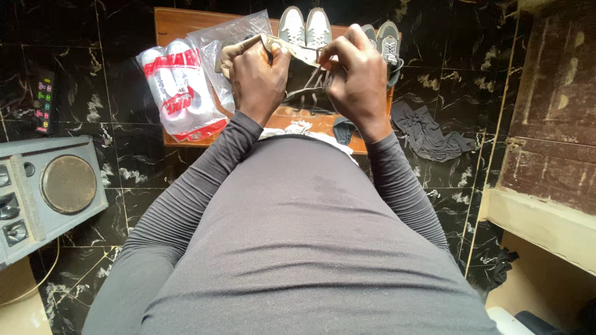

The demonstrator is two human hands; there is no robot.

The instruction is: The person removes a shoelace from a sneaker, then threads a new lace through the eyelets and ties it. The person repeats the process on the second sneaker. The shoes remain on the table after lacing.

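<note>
My left hand and my right hand both grip a dark grey shoe over a small wooden table. The fingers pinch the shoe's pale upper edge near the laces, which hang down below it. Behind my hands, a pair of grey sneakers stands on the table. Another grey shoe sits at the table's right edge. My grey sleeves and torso fill the lower half of the view.
A clear plastic bag with white and red shoes lies on the table's left. A dark cloth is on the black marble floor to the right. A grey speaker box stands left. A wooden cabinet is on the right.
</note>
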